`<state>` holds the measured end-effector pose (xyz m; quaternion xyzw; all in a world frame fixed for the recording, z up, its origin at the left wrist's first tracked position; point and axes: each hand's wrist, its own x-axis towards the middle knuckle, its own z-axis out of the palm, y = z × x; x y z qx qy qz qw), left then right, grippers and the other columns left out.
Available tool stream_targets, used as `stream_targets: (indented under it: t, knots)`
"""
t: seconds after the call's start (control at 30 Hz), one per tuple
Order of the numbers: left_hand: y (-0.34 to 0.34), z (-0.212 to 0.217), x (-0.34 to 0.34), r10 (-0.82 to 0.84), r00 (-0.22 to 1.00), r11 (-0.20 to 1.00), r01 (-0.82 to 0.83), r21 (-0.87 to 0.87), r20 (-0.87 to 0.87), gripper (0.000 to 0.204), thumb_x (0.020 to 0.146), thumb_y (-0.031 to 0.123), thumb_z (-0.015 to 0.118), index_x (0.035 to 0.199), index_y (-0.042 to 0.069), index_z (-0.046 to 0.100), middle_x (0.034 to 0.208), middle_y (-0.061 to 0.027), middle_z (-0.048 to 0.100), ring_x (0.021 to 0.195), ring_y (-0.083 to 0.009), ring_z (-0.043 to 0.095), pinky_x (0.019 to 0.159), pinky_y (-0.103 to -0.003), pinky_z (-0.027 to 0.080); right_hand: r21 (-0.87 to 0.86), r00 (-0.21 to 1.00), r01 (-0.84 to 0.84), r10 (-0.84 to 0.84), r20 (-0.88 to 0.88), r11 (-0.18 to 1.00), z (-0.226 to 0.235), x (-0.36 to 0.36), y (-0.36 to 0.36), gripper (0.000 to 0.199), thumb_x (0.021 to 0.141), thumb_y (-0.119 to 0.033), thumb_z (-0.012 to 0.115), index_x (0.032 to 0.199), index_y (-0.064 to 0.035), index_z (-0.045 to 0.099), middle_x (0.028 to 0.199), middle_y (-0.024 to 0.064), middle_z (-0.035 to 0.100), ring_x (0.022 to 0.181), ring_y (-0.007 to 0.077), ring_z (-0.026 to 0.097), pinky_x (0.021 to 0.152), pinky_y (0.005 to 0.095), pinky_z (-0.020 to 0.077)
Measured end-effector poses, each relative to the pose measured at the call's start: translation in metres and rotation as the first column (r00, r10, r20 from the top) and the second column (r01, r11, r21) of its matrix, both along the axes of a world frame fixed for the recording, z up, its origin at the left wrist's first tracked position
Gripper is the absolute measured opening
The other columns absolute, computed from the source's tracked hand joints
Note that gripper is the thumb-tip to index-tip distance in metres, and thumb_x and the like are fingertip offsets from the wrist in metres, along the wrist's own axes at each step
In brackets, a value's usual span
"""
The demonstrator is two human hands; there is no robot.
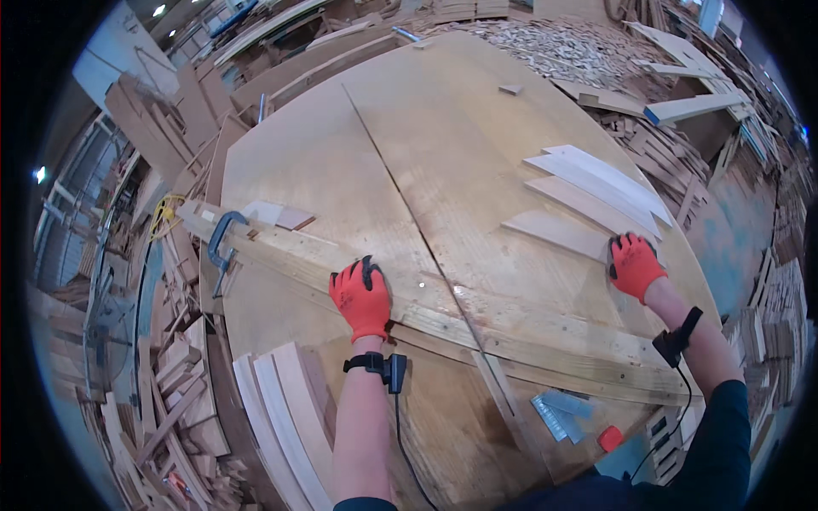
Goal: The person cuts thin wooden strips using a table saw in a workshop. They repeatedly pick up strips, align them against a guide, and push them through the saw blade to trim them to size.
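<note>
My left hand (360, 298), in a red glove with black fingertips, lies over the long wooden beam (545, 332) across the table (332, 170), its fingers bent against the wood. A blue and black C-clamp (223, 234) grips the beam's left end. Farther right, my right hand (635, 266), gloved alike, has its fingers closed around the near end of a pale wooden slat (554, 233) with an angled tip. Several similar slats (596, 187) lie side by side just beyond it. Part of that slat's end is hidden under the glove.
Curved boards (294, 409) stand together at the lower left. Short wood pieces (277, 215) lie behind the clamp. Bluish strips of fasteners (558, 413) and a red object (610, 439) sit near the front edge. Offcuts (183, 375) pile up around the table.
</note>
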<state>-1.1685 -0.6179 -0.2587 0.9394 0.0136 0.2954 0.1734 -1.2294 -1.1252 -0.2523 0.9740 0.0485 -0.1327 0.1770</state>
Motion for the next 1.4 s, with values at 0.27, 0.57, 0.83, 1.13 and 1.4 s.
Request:
stream_targets:
  t: [0.27,0.57,0.83,1.13,1.4]
  knots:
    - [0.007,0.002,-0.004,0.011,0.996,0.999,-0.008,0.037,-0.09,0.033,0.092,0.027,0.058,0.119,0.013,0.071,0.121,-0.0108,0.067,0.119,-0.0281,0.057,0.118,-0.048,0.026,0.291,0.965,0.052,-0.123,0.231,0.955,0.011,0.05,-0.015,0.09,0.085,-0.067,0.061,0.151,-0.0086,0.041,0.156,0.0226,0.036,0.147,0.0394,0.028,0.116,0.0554,0.0281]
    - [0.006,0.0,-0.004,0.017,0.999,0.998,-0.016,0.058,-0.027,0.03,0.091,0.023,0.061,0.117,0.011,0.072,0.114,-0.0112,0.07,0.112,-0.029,0.061,0.113,-0.047,0.033,0.439,0.767,0.428,-0.575,0.285,0.79,-0.043,0.138,-0.052,0.078,0.095,-0.066,0.046,0.155,-0.0179,0.037,0.159,0.02,0.033,0.147,0.0386,0.031,0.117,0.0577,0.0265]
    - [0.006,0.011,-0.041,-0.047,0.998,0.996,0.049,0.075,-0.035,0.053,0.087,0.035,0.066,0.13,0.004,0.059,0.135,-0.0199,0.057,0.129,-0.0389,0.048,0.114,-0.052,0.03,0.284,0.833,0.323,-0.413,0.368,0.903,-0.048,0.128,-0.044,0.067,0.1,-0.048,0.053,0.155,-0.0145,0.036,0.156,0.0191,0.038,0.143,0.0369,0.038,0.115,0.0518,0.0328]
    - [0.133,0.075,-0.253,0.805,0.514,0.592,-0.725,0.351,-0.296,0.098,0.085,0.064,0.062,0.152,-0.001,0.034,0.158,-0.0256,0.032,0.148,-0.0413,0.026,0.114,-0.066,0.017,0.897,0.996,-0.092,0.049,0.078,0.433,-0.022,0.011,0.039,0.053,0.085,-0.01,0.07,0.136,-0.0039,0.057,0.136,0.0184,0.06,0.129,0.0348,0.053,0.111,0.0412,0.0398]
    - [0.224,0.077,-0.344,0.681,0.524,0.647,-0.758,0.085,-0.511,0.079,0.086,0.054,0.068,0.137,-0.004,0.052,0.135,-0.0282,0.057,0.129,-0.039,0.053,0.106,-0.045,0.044,0.941,0.967,-0.149,0.243,0.075,0.302,-0.017,-0.031,0.1,0.051,0.08,-0.009,0.072,0.13,-0.003,0.061,0.13,0.0175,0.063,0.122,0.0352,0.058,0.106,0.0423,0.0442]
